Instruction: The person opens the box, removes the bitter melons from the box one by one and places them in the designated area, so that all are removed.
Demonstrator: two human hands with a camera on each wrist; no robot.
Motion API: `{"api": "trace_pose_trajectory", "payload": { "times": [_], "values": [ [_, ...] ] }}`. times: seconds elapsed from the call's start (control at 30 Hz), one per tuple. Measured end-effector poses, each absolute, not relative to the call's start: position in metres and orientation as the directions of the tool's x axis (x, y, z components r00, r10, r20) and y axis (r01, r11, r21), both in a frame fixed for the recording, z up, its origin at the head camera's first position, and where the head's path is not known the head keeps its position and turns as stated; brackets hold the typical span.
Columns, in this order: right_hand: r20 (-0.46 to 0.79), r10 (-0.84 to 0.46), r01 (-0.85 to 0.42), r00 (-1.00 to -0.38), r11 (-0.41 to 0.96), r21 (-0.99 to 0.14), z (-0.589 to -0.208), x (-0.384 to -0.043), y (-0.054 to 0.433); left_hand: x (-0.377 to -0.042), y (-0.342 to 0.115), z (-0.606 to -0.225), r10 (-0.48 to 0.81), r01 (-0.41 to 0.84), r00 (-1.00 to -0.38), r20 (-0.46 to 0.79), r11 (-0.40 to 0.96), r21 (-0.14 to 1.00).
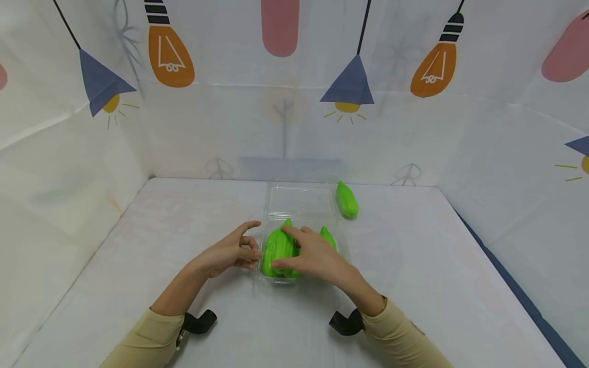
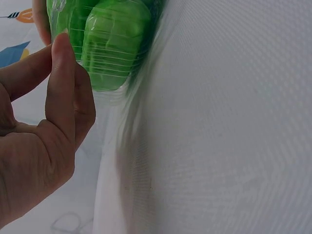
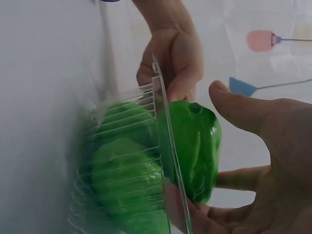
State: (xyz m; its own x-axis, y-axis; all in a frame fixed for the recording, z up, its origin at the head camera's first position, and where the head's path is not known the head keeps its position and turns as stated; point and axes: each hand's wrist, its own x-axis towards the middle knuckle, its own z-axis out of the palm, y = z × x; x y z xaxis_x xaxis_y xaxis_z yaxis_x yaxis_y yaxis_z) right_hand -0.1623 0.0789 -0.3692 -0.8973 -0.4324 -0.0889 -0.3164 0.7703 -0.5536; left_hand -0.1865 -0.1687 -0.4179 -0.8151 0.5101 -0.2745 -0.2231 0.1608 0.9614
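A clear plastic clamshell container [image 1: 301, 202] lies on the table with its lid folded back. Several bright green, pepper-like vegetables are in its base; one [image 1: 280, 248] stands above the rim on the left, and another [image 1: 328, 236] shows behind my right hand [image 1: 317, 255]. That hand arches over the left one. In the right wrist view its thumb [image 3: 229, 100] stands apart from this vegetable [image 3: 192, 148], with the other fingers behind it. My left hand [image 1: 232, 250] holds the container's left edge, thumb on the wall and lower fingers curled beneath.
Beside the lid, on the right, a further green vegetable [image 1: 347, 199] lies on the white table [image 1: 405, 255]. White curtains printed with lamps [image 1: 352, 84] and bulbs surround the table on three sides. Black straps [image 1: 199, 323] are at both wrists.
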Motion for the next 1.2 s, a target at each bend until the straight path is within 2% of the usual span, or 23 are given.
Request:
{"api": "trace_pose_trajectory", "payload": {
  "times": [0.33, 0.87, 1.2],
  "values": [
    [-0.077, -0.410, -0.303, -0.909, 0.776, -0.553, -0.3719, -0.1625, 0.0776, -0.1875, -0.1686, -0.4195, 0.506, -0.223, -0.818, -0.273, 0.158, 0.962],
    [-0.057, -0.473, -0.362, -0.879, 0.742, -0.564, -0.3686, -0.1602, 0.0800, -0.1878, -0.1689, -0.4192, 0.508, -0.224, -0.817, -0.273, 0.157, 0.962],
    [-0.040, -0.507, -0.381, -0.861, 0.696, -0.609, -0.3641, -0.1619, 0.0872, -0.1885, -0.1689, -0.4205, 0.513, -0.228, -0.814, -0.272, 0.149, 0.962]
  ]
}}
